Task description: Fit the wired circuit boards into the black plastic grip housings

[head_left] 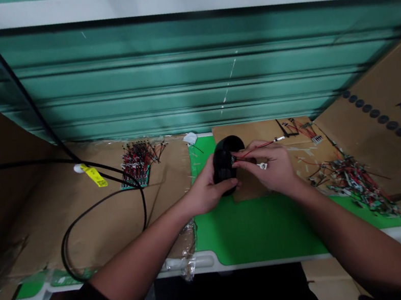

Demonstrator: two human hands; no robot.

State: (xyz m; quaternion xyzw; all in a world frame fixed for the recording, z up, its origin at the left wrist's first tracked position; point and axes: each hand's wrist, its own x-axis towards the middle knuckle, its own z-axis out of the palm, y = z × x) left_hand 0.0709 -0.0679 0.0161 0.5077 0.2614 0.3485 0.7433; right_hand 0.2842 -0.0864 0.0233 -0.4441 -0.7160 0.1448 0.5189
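Note:
My left hand (210,185) is closed around a black plastic housing (223,169), held upright over the green tabletop (254,233). The housing has a hollow opening that faces right. At that opening, my right hand (270,163) pinches a small wired circuit board (233,158) between thumb and fingertips. Red and black wires (258,147) run from it across my fingers to a small white connector (280,139) on the right. A second white connector (263,166) shows below my right fingers. How far the board sits inside the housing cannot be made out.
Left of the hands, a bundle of wired circuit boards (136,165) stands on cardboard (91,215). A looped black cable (62,246) with a yellow tag (94,176) lies nearby. At right is a tangled pile of wired boards (357,182). Cardboard walls and a green panel (181,86) enclose the bench.

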